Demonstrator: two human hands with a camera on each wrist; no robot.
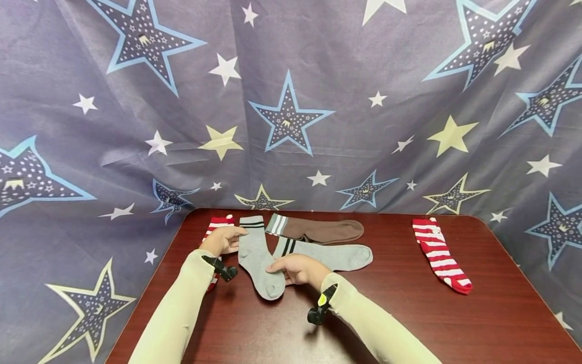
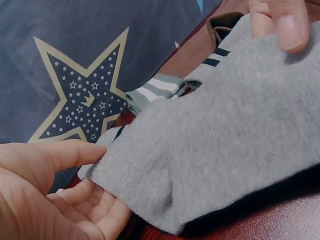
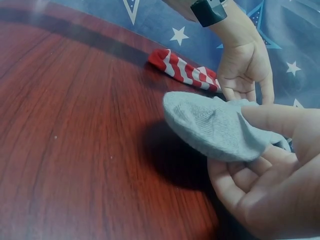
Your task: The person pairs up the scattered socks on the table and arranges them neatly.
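Observation:
A grey sock with two black stripes near its cuff is held above the table between both hands. My left hand pinches it at the cuff end, thumb on top and fingers beneath, as the left wrist view shows. Toward the foot, my right hand grips it between thumb and fingers; the toe sticks out past them. A second grey striped sock lies just behind the right hand. Under and beside the left hand is a red-and-white striped sock, partly hidden by that hand and wrist.
A brown sock with a white-striped grey cuff lies at the back of the dark red table. Another red-and-white striped sock lies at the right. Behind the table hangs a star-patterned cloth.

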